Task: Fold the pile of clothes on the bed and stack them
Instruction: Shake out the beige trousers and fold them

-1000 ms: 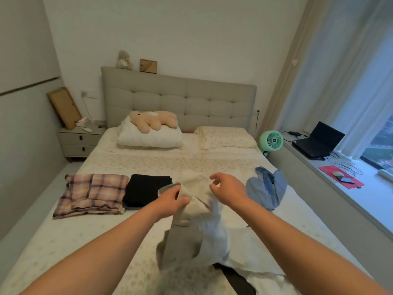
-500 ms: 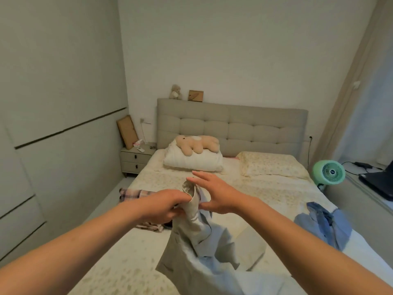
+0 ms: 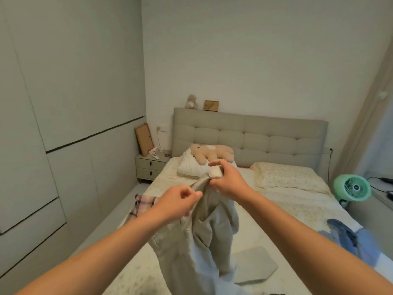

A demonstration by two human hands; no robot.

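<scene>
Garment: a beige garment (image 3: 204, 241) is hanging in the air over the near half of the bed (image 3: 293, 205), its lower part trailing down toward the sheet; type is not readable, possibly trousers or a shirt.
Left hand: the left hand (image 3: 178, 204) is pinching the garment's upper edge between thumb and curled fingers.
Right hand: the right hand (image 3: 226, 180) is gripping a bunched, lighter band of the same garment, just beyond the left hand, fingers curled round it.
Step in hand: judged as shaking out and finding the edges, ahead of the first fold.
Next move: probably calling for the hands to be spreading apart along the top edge, so the cloth is hanging flat.
Unfolded: a blue garment (image 3: 350, 235) is lying crumpled at the bed's right side.
Folded: a plaid garment (image 3: 141, 204) is lying at the bed's left edge, partly hidden by the left arm.
Far end: a plush bear (image 3: 209, 153) is lying on a white pillow (image 3: 191, 167) at the bed's head.
</scene>
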